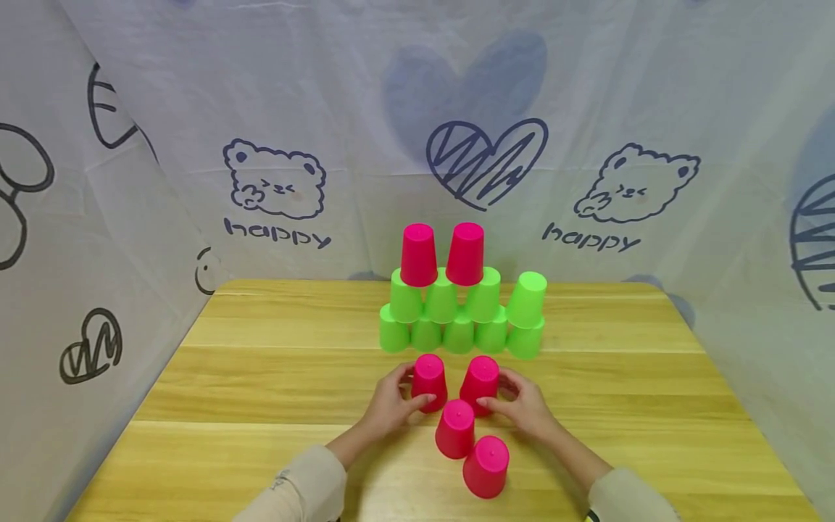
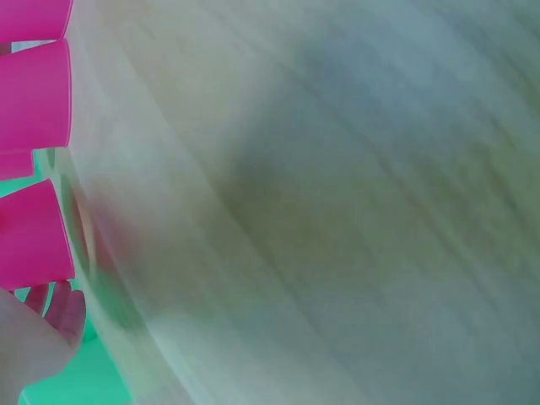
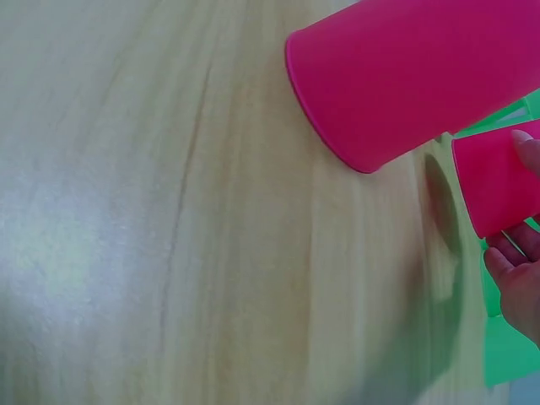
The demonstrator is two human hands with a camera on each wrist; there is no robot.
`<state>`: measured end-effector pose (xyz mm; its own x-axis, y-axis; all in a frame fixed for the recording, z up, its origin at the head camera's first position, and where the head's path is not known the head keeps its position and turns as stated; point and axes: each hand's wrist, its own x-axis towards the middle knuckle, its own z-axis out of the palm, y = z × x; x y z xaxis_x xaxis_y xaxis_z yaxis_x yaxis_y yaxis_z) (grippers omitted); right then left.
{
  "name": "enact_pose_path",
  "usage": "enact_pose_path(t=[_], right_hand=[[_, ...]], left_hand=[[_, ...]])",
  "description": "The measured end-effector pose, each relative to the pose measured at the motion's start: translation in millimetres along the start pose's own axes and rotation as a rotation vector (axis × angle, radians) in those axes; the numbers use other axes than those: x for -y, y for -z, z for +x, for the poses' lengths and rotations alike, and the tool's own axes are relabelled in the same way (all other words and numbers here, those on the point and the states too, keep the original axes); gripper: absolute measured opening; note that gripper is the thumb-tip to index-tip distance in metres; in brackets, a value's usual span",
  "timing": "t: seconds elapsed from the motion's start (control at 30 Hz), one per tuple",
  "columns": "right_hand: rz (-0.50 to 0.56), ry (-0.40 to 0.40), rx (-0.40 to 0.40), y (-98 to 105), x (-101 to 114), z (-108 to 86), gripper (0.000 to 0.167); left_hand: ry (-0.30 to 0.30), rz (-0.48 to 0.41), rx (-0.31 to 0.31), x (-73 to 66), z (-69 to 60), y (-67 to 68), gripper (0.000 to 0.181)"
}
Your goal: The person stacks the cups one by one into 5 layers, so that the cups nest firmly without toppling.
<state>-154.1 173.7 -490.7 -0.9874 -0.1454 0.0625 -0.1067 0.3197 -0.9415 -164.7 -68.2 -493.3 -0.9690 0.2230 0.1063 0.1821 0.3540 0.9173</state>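
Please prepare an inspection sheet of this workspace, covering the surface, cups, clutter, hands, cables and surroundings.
Surface: wood-grain tabletop, with glare in the right wrist view.
Job's things: nine green cups, upside down, five below and four above; two upper pink cups on top of these; four nearer pink cups, also upside down.
Clutter: nothing seen.
Hands: left hand grips the far-left nearer cup; right hand grips the far-right nearer cup.
Cables: nothing seen.
Surroundings: white cloth backdrop with printed bears and hearts.
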Motion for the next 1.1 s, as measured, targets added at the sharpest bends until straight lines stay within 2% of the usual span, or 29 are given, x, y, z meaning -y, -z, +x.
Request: enact_pose_path(t=[0.37,0.87,1.1], right_hand=[[-0.019,0.022,0.005,11,13,4.0,0.048],[-0.058,0.038,-0.003,21,30,11.4,0.049],[-0.075,0.055,-0.010,28,40,13.5,0.049]], left_hand=[[-0.024,0.038,-0.017,-12.7,3.9,12.3,0.054],[0.017,0.069,-0.033,-25.8,8.7,25.9,0.054],[0.006,0.059,-0.046,-32.8,9.2,30.6,0.053]])
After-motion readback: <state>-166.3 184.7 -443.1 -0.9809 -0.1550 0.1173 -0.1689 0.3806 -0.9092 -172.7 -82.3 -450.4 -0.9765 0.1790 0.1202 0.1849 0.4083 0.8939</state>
